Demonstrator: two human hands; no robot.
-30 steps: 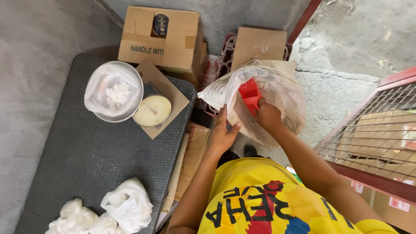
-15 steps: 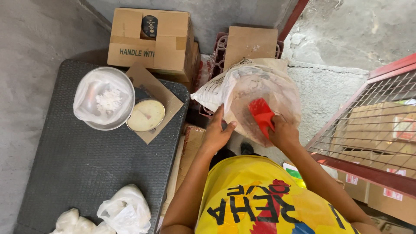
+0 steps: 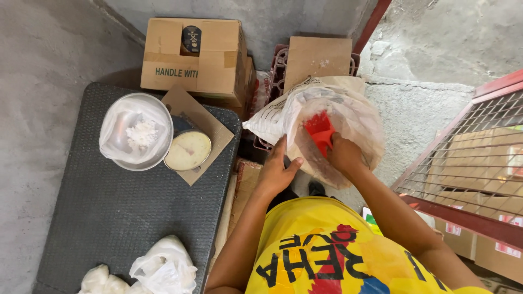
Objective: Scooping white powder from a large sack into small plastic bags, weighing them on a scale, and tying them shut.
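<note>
**Red scoop inside the sack**

Black mat (image 3: 109, 218) covers the table, bearing a bag-lined bowl (image 3: 136, 130) of white powder beside a round dial scale (image 3: 188, 150). Right of it, a white sack (image 3: 348, 117) stands open. Left hand (image 3: 277, 173) grips its rim. Right hand (image 3: 342, 153), inside the sack, holds the scoop (image 3: 320, 129).

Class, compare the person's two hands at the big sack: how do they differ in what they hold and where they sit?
The right hand is down inside the sack's mouth, closed round a red scoop; the left hand holds no tool and grips the sack's near edge from outside. The right hand's fingers curl into a fist; the left hand's fingers lie stretched along the plastic. Both are bare and touch the same sack.
</note>
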